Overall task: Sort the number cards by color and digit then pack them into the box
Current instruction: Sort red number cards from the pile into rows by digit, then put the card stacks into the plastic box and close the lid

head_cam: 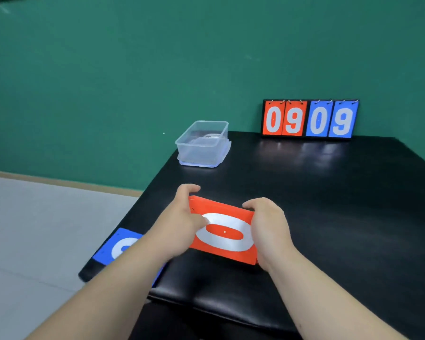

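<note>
near the front edge of the black table (329,192), both hands grip a red stack of number cards (225,231) with a white zero on top: the left hand (182,222) curls round its left end, the right hand (268,231) round its right end. a blue card stack (113,246), zero up, lies at the table's left corner, partly under the left forearm. the clear box (203,143) sits well apart at the far left edge, seemingly with no cards inside. sorting looks done; packing remains. a scoreboard (309,119) reading 0909 stands at the back.
</note>
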